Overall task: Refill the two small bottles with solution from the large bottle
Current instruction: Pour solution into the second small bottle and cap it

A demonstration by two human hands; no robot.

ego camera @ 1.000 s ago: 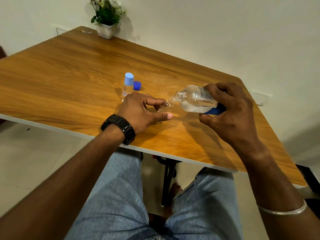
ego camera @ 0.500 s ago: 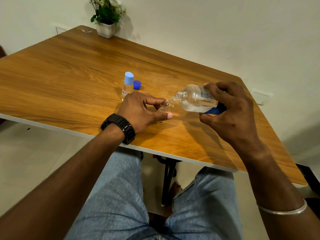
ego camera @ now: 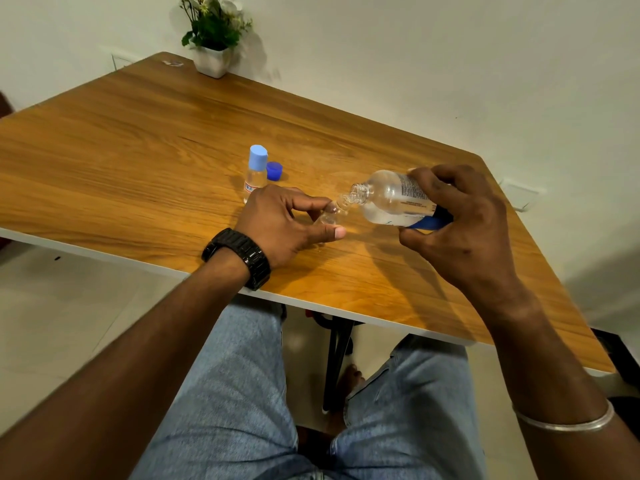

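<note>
My right hand grips the large clear bottle, which has a white label and a blue base. The bottle is tipped almost flat, its open neck pointing left and down. That neck touches the mouth of a small clear uncapped bottle, which my left hand holds between thumb and fingers on the wooden table. A second small bottle with a light blue cap stands upright just behind my left hand. A loose dark blue cap lies beside it.
A white pot with a green plant stands at the table's far corner by the wall. The table's near edge runs just behind my left wrist, which wears a black watch. My knees in jeans are below it.
The large bottle's neck has shifted slightly closer to the small bottle's mouth. Both hands keep their grip and hardly move.
</note>
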